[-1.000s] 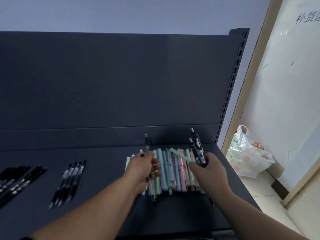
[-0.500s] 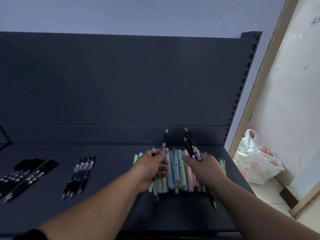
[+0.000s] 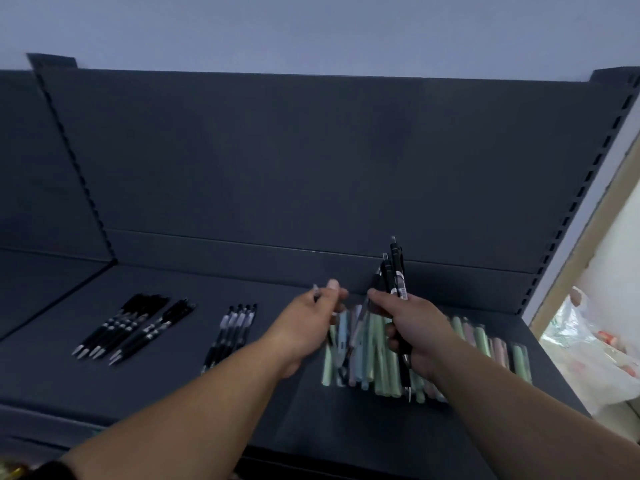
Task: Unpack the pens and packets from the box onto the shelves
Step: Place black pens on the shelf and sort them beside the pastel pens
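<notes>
Pens in pastel colours lie side by side on the dark shelf, right of centre, partly under both hands. From my remote seat I see the right hand curled round a black pen bundle that sticks up above its knuckles. The left hand pinches a thin pen, too blurred to describe further. Farther left lie a short row of black pens and a larger cluster — well apart. Off the shelf's right end sits a plastic bag.

black pens, pastel pens, dark-grey shelf
</notes>
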Action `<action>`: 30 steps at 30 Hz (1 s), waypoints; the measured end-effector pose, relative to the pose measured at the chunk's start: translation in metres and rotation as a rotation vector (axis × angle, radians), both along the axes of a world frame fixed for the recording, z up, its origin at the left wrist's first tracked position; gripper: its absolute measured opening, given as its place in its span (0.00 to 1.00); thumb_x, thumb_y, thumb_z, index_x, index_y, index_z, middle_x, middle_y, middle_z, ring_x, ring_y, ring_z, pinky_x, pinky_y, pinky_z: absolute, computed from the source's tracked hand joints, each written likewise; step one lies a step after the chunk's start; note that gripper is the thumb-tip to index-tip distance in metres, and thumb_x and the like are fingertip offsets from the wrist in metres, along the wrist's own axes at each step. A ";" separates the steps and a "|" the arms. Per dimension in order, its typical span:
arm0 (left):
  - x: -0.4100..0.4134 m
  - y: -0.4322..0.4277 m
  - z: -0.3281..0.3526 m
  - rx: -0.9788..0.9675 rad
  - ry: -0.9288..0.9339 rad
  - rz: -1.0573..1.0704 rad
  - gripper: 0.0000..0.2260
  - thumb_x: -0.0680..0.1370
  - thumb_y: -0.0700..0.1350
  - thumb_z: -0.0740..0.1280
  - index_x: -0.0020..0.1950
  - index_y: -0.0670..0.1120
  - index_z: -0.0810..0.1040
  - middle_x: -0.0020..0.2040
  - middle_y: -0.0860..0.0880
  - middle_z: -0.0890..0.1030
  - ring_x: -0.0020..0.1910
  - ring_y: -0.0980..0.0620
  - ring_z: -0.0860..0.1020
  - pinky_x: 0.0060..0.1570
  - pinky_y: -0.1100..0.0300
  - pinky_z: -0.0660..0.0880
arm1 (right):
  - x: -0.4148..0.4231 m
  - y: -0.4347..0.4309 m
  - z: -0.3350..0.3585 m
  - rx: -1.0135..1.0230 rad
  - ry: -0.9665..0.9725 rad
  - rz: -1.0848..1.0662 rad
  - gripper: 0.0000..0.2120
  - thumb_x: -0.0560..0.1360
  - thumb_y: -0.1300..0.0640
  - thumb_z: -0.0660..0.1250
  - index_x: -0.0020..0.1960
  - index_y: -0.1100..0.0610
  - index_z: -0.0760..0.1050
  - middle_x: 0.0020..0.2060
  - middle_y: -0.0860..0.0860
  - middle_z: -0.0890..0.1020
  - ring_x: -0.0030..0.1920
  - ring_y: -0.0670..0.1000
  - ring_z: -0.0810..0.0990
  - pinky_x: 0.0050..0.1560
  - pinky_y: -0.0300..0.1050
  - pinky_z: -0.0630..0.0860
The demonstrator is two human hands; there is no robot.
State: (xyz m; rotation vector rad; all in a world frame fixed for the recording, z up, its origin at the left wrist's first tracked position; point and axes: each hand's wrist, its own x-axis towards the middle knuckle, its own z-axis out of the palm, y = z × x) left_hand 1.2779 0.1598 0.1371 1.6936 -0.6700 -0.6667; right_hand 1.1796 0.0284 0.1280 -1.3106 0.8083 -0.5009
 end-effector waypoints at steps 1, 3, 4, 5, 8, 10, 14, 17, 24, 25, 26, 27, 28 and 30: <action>0.011 0.008 0.002 0.018 -0.084 0.047 0.21 0.80 0.62 0.50 0.59 0.55 0.78 0.57 0.53 0.79 0.55 0.56 0.74 0.54 0.62 0.67 | 0.007 0.004 -0.001 -0.003 0.016 0.013 0.10 0.72 0.52 0.74 0.46 0.57 0.76 0.38 0.52 0.81 0.22 0.45 0.66 0.22 0.38 0.65; 0.035 0.025 0.005 0.066 -0.223 0.155 0.23 0.80 0.64 0.47 0.54 0.58 0.80 0.51 0.57 0.78 0.52 0.56 0.74 0.52 0.61 0.65 | 0.023 0.014 -0.005 0.001 0.025 0.040 0.09 0.73 0.54 0.73 0.45 0.58 0.76 0.36 0.52 0.80 0.22 0.44 0.66 0.22 0.38 0.64; 0.047 0.033 0.005 0.071 -0.247 0.212 0.23 0.80 0.64 0.48 0.51 0.58 0.81 0.46 0.57 0.78 0.47 0.56 0.75 0.48 0.61 0.67 | 0.032 0.019 -0.007 0.005 0.024 0.048 0.08 0.73 0.55 0.73 0.44 0.58 0.76 0.35 0.52 0.80 0.21 0.45 0.65 0.22 0.38 0.64; 0.058 0.040 0.005 0.047 -0.230 0.263 0.21 0.80 0.63 0.50 0.48 0.57 0.81 0.42 0.56 0.78 0.42 0.56 0.75 0.42 0.61 0.69 | 0.041 0.025 -0.009 0.005 0.024 0.051 0.07 0.73 0.56 0.72 0.43 0.57 0.76 0.35 0.52 0.80 0.21 0.45 0.65 0.21 0.37 0.64; 0.085 0.062 0.000 -0.103 -0.065 0.317 0.12 0.81 0.53 0.60 0.46 0.52 0.81 0.37 0.51 0.78 0.29 0.56 0.74 0.32 0.62 0.72 | 0.067 0.043 -0.014 -0.007 0.035 0.060 0.06 0.74 0.57 0.71 0.42 0.56 0.74 0.35 0.53 0.78 0.21 0.45 0.65 0.22 0.37 0.62; 0.100 0.076 -0.006 -0.142 -0.033 0.270 0.06 0.80 0.46 0.64 0.46 0.50 0.81 0.37 0.50 0.80 0.31 0.56 0.76 0.36 0.60 0.76 | 0.082 0.054 -0.016 -0.035 0.044 0.054 0.07 0.73 0.57 0.71 0.41 0.55 0.73 0.31 0.52 0.74 0.20 0.44 0.65 0.21 0.37 0.61; 0.123 0.103 -0.022 -0.097 -0.163 0.076 0.07 0.76 0.42 0.69 0.50 0.53 0.80 0.45 0.56 0.83 0.44 0.61 0.80 0.47 0.70 0.75 | 0.106 0.072 -0.015 -0.191 0.010 -0.008 0.11 0.71 0.58 0.72 0.37 0.53 0.70 0.22 0.44 0.68 0.20 0.44 0.65 0.21 0.36 0.63; 0.131 0.118 -0.036 0.020 -0.288 -0.063 0.12 0.76 0.42 0.69 0.56 0.57 0.78 0.52 0.56 0.81 0.50 0.58 0.79 0.54 0.66 0.74 | 0.118 0.082 -0.015 -0.475 -0.001 -0.089 0.08 0.71 0.57 0.73 0.37 0.53 0.74 0.24 0.44 0.73 0.23 0.41 0.69 0.25 0.32 0.67; 0.138 0.127 -0.062 0.183 -0.561 -0.297 0.19 0.77 0.44 0.67 0.67 0.56 0.72 0.59 0.60 0.73 0.41 0.77 0.72 0.43 0.83 0.64 | 0.120 0.097 -0.029 -0.838 0.068 -0.066 0.12 0.73 0.57 0.72 0.42 0.42 0.72 0.36 0.44 0.78 0.39 0.34 0.75 0.37 0.24 0.68; 0.139 0.127 -0.063 0.193 -0.600 -0.300 0.19 0.77 0.44 0.67 0.67 0.55 0.72 0.59 0.62 0.72 0.43 0.77 0.71 0.45 0.84 0.62 | 0.119 0.098 -0.031 -0.860 0.061 -0.058 0.13 0.74 0.57 0.72 0.44 0.40 0.72 0.37 0.43 0.79 0.40 0.34 0.75 0.38 0.24 0.68; 0.139 0.127 -0.064 0.206 -0.639 -0.304 0.20 0.77 0.45 0.67 0.68 0.55 0.72 0.59 0.63 0.71 0.46 0.76 0.70 0.46 0.85 0.59 | 0.117 0.099 -0.032 -0.877 0.067 -0.041 0.14 0.74 0.57 0.71 0.46 0.39 0.71 0.36 0.42 0.79 0.41 0.34 0.76 0.37 0.24 0.68; 0.140 0.126 -0.065 0.218 -0.670 -0.311 0.20 0.77 0.45 0.67 0.68 0.55 0.72 0.60 0.63 0.70 0.50 0.74 0.69 0.48 0.86 0.57 | 0.115 0.100 -0.034 -0.896 0.085 -0.015 0.14 0.74 0.57 0.71 0.47 0.38 0.71 0.35 0.41 0.79 0.40 0.34 0.76 0.37 0.25 0.69; 0.141 0.125 -0.066 0.227 -0.693 -0.322 0.20 0.76 0.46 0.67 0.68 0.54 0.71 0.61 0.62 0.71 0.54 0.71 0.69 0.50 0.86 0.56 | 0.113 0.100 -0.036 -0.911 0.109 0.016 0.14 0.75 0.56 0.70 0.47 0.37 0.70 0.35 0.41 0.80 0.40 0.35 0.77 0.36 0.27 0.70; 0.143 0.122 -0.069 0.242 -0.718 -0.347 0.21 0.76 0.46 0.67 0.69 0.53 0.71 0.65 0.59 0.72 0.59 0.65 0.69 0.53 0.85 0.56 | 0.110 0.100 -0.040 -0.922 0.154 0.083 0.15 0.75 0.55 0.69 0.48 0.35 0.69 0.37 0.42 0.81 0.40 0.38 0.78 0.35 0.30 0.71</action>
